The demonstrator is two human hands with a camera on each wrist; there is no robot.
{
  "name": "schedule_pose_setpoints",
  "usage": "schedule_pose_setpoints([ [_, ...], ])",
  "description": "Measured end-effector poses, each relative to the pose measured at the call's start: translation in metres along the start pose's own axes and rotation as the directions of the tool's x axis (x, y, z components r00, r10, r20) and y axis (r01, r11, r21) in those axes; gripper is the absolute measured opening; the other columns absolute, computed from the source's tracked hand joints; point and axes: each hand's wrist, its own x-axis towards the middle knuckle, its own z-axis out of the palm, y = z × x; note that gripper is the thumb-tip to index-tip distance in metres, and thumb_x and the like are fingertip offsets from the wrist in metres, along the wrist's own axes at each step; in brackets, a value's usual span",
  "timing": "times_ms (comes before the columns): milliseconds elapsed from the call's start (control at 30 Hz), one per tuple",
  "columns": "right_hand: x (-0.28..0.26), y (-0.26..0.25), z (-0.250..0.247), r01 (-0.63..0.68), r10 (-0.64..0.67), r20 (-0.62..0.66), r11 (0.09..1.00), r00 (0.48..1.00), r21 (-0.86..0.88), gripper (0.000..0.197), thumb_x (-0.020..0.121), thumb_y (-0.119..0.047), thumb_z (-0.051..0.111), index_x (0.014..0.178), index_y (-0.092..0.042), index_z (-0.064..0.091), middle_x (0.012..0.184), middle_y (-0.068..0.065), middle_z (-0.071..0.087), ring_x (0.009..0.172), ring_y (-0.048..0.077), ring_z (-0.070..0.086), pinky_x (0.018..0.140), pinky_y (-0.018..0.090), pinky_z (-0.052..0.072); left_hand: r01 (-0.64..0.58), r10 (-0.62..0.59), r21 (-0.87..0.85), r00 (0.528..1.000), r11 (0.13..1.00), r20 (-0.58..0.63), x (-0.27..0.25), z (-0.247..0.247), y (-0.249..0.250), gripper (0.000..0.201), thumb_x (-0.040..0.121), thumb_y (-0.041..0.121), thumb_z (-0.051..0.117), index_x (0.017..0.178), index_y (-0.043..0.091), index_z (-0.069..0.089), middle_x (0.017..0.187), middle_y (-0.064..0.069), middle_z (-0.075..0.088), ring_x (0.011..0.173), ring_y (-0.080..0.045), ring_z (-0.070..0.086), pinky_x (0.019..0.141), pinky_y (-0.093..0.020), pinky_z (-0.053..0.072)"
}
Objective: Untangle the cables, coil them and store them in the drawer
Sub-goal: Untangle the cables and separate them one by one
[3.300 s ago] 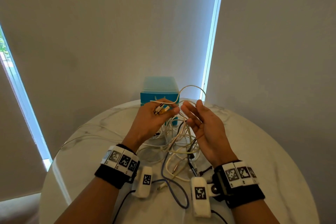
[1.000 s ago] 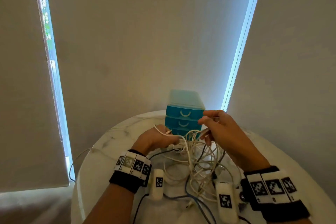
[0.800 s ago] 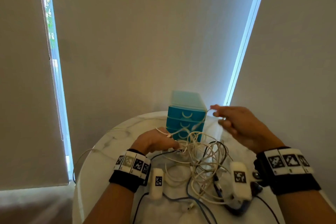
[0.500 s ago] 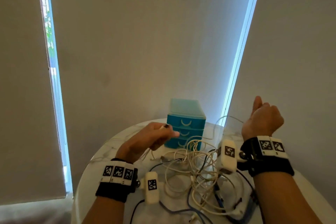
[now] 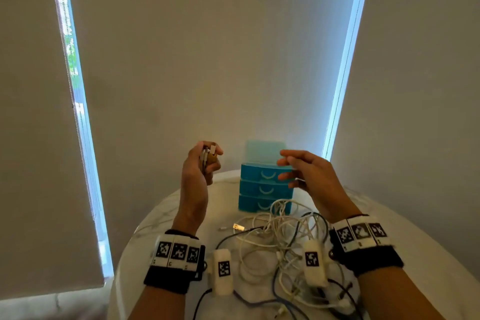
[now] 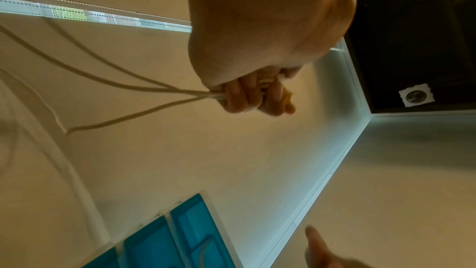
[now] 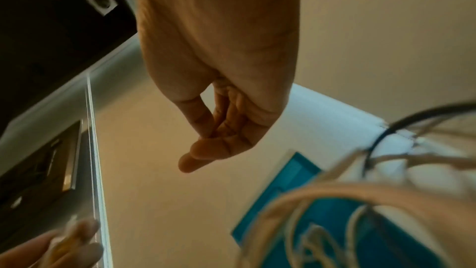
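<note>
My left hand (image 5: 211, 156) is raised above the table's left side and grips the plug ends of a cream cable (image 6: 128, 87), whose strands trail down and away from the fist (image 6: 257, 97). In front of the blue drawer unit (image 5: 262, 189) hovers my right hand (image 5: 285, 169), fingers loosely bent, thumb near the fingertips (image 7: 203, 146), with nothing visible in it. The cable tangle (image 5: 280, 239), white, cream, black and blue, lies on the round marble table (image 5: 161, 223) between my wrists. All three drawers are closed.
The drawer unit stands at the table's far edge against a beige blind. A USB plug (image 5: 238, 227) lies at the tangle's left. Bare marble shows to the left of the tangle and on the right side (image 5: 415, 241).
The left hand has risen with the cable ends in its grip. The right hand dropped from a raised fist at the right to in front of the drawers, fingers loosened.
</note>
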Motion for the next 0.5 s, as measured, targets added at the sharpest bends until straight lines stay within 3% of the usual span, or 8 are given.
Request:
schedule_pose_setpoints([
  [100, -0.021, 0.024, -0.021, -0.096, 0.105, 0.071, 0.989, 0.992, -0.116, 0.022, 0.110, -0.010, 0.055, 0.120, -0.012, 0.075, 0.108, 0.010, 0.082, 0.087, 0.028, 0.079, 0.071, 0.032, 0.061, 0.199, -0.239, 0.271, 0.963, 0.942, 0.123, 0.003, 0.006, -0.013, 0.050, 0.114, 0.043, 0.032, 0.093, 0.021, 0.072, 0.062, 0.010, 0.050, 0.054, -0.004, 0.037, 0.054, -0.024, 0.029],
  [233, -0.038, 0.042, -0.038, -0.134, 0.148, 0.033, 0.955, 0.989, -0.263, 0.020, 0.109, -0.012, 0.060, 0.117, -0.014, 0.078, 0.100, 0.001, 0.083, 0.089, 0.019, 0.078, 0.074, 0.032, 0.061, 0.292, -0.494, 0.539, 0.824, 0.790, 0.278, -0.004, 0.021, -0.029, 0.050, 0.113, 0.047, 0.033, 0.096, 0.024, 0.073, 0.066, 0.012, 0.054, 0.050, -0.001, 0.038, 0.054, -0.027, 0.026],
  [333, -0.047, 0.053, -0.038, -0.130, 0.167, 0.068, 0.918, 0.984, -0.374, 0.014, 0.104, -0.027, 0.070, 0.110, -0.022, 0.081, 0.096, -0.009, 0.083, 0.092, 0.006, 0.076, 0.074, 0.022, 0.058, 0.322, -0.571, 0.578, 0.756, 0.750, 0.319, -0.012, 0.033, -0.035, 0.056, 0.112, 0.063, 0.028, 0.095, 0.025, 0.066, 0.072, 0.009, 0.050, 0.045, 0.002, 0.038, 0.053, -0.025, 0.024],
  [400, -0.054, 0.057, -0.036, -0.141, 0.197, 0.098, 0.903, 0.976, -0.406, 0.019, 0.097, -0.042, 0.075, 0.104, -0.026, 0.082, 0.093, -0.012, 0.082, 0.090, 0.002, 0.075, 0.074, 0.016, 0.052, 0.341, -0.585, 0.573, 0.746, 0.745, 0.317, -0.016, 0.036, -0.034, 0.063, 0.104, 0.077, 0.028, 0.094, 0.025, 0.062, 0.070, 0.011, 0.049, 0.049, 0.000, 0.036, 0.053, -0.025, 0.024],
  [500, -0.061, 0.059, -0.036, -0.140, 0.224, 0.133, 0.878, 0.965, -0.458, 0.038, 0.090, -0.063, 0.073, 0.098, -0.028, 0.084, 0.093, -0.010, 0.082, 0.092, 0.005, 0.075, 0.074, 0.016, 0.050, 0.305, -0.585, 0.616, 0.745, 0.726, 0.320, -0.021, 0.039, -0.035, 0.070, 0.096, 0.088, 0.032, 0.091, 0.026, 0.064, 0.068, 0.013, 0.053, 0.052, -0.004, 0.037, 0.052, -0.026, 0.026],
])
